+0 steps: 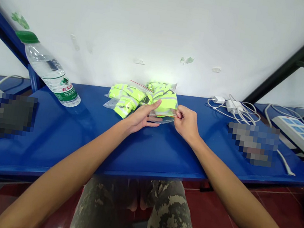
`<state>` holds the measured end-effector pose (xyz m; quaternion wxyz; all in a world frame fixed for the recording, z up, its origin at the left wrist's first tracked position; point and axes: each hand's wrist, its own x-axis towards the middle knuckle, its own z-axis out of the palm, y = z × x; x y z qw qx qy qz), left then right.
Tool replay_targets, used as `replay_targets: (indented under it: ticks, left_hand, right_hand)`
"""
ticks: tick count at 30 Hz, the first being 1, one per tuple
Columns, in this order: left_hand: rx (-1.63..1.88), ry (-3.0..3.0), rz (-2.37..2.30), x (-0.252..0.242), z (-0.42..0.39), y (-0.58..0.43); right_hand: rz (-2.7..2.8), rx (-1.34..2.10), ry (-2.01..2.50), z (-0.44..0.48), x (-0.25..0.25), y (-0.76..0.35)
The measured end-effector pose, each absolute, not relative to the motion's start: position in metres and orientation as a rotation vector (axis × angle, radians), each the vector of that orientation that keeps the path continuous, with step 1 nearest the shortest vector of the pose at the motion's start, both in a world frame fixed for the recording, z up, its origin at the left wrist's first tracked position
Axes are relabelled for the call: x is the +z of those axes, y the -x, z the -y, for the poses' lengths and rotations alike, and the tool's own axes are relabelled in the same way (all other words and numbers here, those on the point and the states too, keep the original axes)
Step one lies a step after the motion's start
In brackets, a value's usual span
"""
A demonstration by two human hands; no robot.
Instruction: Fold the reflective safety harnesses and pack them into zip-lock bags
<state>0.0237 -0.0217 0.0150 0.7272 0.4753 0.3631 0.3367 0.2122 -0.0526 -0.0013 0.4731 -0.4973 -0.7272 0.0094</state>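
A clear zip bag (165, 112) with a folded neon-yellow reflective vest (167, 102) inside lies between my two hands at the table's far middle. My left hand (142, 118) supports its left side, thumb on top and fingers reaching beneath the plastic. With curled fingers, my right hand (185, 121) pinches the bag's right corner, by the red-lined zip edge. Just behind and to the left are more bagged yellow pieces with grey reflective strips (127, 99), partly overlapped by the held bag.
A water bottle with a green cap (53, 71) stands at left, near a blurred-out dark item (14, 115). White chargers and tangled cables (235, 106) lie at back right, behind another blurred-out item (252, 143). The blue table (145, 158) meets a white wall.
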Motion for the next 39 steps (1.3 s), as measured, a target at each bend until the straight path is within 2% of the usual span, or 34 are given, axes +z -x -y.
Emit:
replay_targets:
  ticks: [4, 9, 15, 22, 31, 34, 37, 39]
  left_hand:
    - [0.647, -0.873, -0.746, 0.014, 0.018, -0.026]
    - [0.731, -0.824, -0.741, 0.013, 0.024, -0.023]
    - [0.799, -0.896, -0.685, 0.013, 0.029, -0.024]
    - [0.681, -1.061, -0.649, 0.008, 0.034, -0.02]
    - [0.561, -1.054, -0.606, 0.011, 0.051, -0.028]
    - [0.665, -1.019, -0.608, 0.02, 0.049, -0.024]
    - [0.817, -0.959, -0.708, 0.025, 0.044, -0.021]
    - [0.837, -0.992, -0.788, 0.025, 0.04, -0.018]
  right_hand:
    - [1.918, 0.046, 1.082, 0.056, -0.001, -0.208]
    - [1.96, 0.017, 1.054, 0.058, -0.003, -0.205]
    - [1.904, -0.006, 1.083, 0.06, -0.004, -0.202]
    - [1.932, -0.033, 1.053, 0.059, -0.003, -0.206]
    - [1.81, -0.222, 1.105, 0.063, 0.001, -0.209]
    - [1.902, -0.29, 1.027, 0.066, 0.003, -0.208]
    - [2.056, -0.216, 0.983, 0.069, 0.003, -0.203]
    - [2.039, 0.018, 1.0, 0.068, 0.003, -0.2]
